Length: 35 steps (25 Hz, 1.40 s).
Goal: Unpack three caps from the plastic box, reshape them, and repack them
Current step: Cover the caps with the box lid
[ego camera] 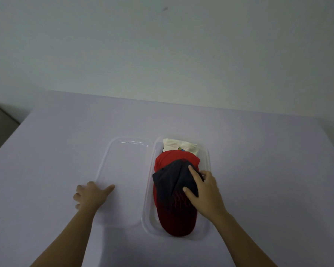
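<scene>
Atop the red cap (175,218) in the clear plastic box (207,227), the dark navy cap (172,180) lies under the right hand (204,191), fingers (194,173) spread on it; left hand (90,194) rests open beside.

Left hand (89,195) flat (fingers spread); right hand (204,191) pressing down, open.

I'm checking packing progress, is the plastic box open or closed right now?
Open. The clear lid lies flat on the table beside the plastic box, and the caps inside sit uncovered.
</scene>
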{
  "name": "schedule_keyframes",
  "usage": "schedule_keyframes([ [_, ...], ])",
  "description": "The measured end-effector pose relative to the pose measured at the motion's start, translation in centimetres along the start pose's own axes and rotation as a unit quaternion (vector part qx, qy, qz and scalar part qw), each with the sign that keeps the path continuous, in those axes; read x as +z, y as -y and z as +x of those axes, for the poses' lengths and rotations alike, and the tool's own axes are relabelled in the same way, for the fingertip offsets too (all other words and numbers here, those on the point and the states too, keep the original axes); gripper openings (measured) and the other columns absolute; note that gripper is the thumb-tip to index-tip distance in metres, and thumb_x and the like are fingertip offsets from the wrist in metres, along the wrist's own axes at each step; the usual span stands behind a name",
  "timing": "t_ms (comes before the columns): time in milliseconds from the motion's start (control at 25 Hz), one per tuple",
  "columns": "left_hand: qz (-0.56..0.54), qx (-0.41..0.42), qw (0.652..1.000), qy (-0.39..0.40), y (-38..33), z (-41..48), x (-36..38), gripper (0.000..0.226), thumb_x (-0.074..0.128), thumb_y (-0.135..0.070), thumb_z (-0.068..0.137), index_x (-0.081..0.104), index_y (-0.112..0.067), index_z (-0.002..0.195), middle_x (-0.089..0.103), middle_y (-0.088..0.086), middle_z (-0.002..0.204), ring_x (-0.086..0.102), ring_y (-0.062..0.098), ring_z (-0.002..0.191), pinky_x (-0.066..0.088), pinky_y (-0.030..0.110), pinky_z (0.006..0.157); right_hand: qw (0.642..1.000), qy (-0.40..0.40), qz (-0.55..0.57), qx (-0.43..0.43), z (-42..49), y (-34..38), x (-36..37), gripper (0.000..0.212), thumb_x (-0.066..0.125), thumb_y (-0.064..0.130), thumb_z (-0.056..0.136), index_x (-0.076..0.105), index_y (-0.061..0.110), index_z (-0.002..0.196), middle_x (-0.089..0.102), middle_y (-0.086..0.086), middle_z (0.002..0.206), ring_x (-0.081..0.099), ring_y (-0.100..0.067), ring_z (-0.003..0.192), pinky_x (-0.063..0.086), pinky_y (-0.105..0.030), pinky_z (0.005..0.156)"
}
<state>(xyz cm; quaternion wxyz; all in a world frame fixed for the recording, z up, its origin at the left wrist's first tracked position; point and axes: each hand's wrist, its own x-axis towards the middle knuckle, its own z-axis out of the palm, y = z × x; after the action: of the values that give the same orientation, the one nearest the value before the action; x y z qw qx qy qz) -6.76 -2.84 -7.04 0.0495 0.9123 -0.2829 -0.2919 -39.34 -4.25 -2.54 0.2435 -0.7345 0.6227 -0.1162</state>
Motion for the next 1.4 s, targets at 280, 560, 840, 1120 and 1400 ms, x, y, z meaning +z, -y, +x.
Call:
schedule_keyframes([
  [280,-0.231,0.056,0.970,-0.046,0.2,0.0,-3.8,0.040,0.074,-0.018,0.079,0.054,-0.001,0.109,0.060,0.025,0.115,0.056,0.039,0.105,0.044,0.046,0.089,1.000,0.004,0.000,0.006,0.0,0.3,0.0,0.070,0.053,0.044,0.089,0.018,0.031,0.148,0.033,-0.011,0.140,0.038,-0.024,0.124,0.038,-0.033,0.101],
  [560,-0.312,0.264,0.912,0.030,-4.2,-6.8,-12.2,0.054,0.063,-0.005,0.085,0.048,-0.023,0.134,0.064,0.007,0.109,0.061,0.027,0.099,0.043,0.031,0.076,0.999,0.030,0.021,-0.007,-0.5,0.7,-0.7,0.071,0.054,0.040,0.091,0.015,0.028,0.148,0.027,-0.011,0.147,0.029,-0.024,0.134,0.031,-0.033,0.108],
  [840,-0.507,0.292,0.807,0.078,-9.1,-14.7,-15.8,0.064,0.044,0.006,0.084,0.046,-0.040,0.127,0.055,0.001,0.081,0.043,0.012,0.059,0.034,0.026,0.054,0.921,-0.053,0.386,0.027,0.1,6.1,-4.7,0.065,0.048,0.046,0.092,0.018,0.028,0.147,0.034,0.012,0.144,0.037,-0.006,0.131,0.030,-0.027,0.108],
  [1120,-0.423,0.188,0.868,0.179,-10.1,-14.6,-5.5,0.046,0.048,-0.039,0.095,0.035,-0.037,0.140,0.044,0.020,0.073,0.035,0.014,0.053,0.035,0.024,0.046,0.905,-0.122,0.374,0.162,-2.3,2.0,-4.9,0.070,0.062,0.037,0.084,0.026,0.025,0.144,0.046,0.000,0.108,0.053,-0.010,0.089,0.046,-0.015,0.068],
  [1400,-0.370,0.148,0.893,0.208,-9.4,-14.6,0.7,0.046,0.042,-0.040,0.097,0.042,-0.025,0.140,0.037,0.032,0.139,0.035,0.055,0.126,0.034,0.061,0.097,0.861,-0.139,0.422,0.249,-3.5,-1.3,-1.7,0.049,0.064,0.030,0.086,0.050,0.023,0.132,0.048,-0.003,0.123,0.051,-0.012,0.103,0.044,-0.009,0.075],
])
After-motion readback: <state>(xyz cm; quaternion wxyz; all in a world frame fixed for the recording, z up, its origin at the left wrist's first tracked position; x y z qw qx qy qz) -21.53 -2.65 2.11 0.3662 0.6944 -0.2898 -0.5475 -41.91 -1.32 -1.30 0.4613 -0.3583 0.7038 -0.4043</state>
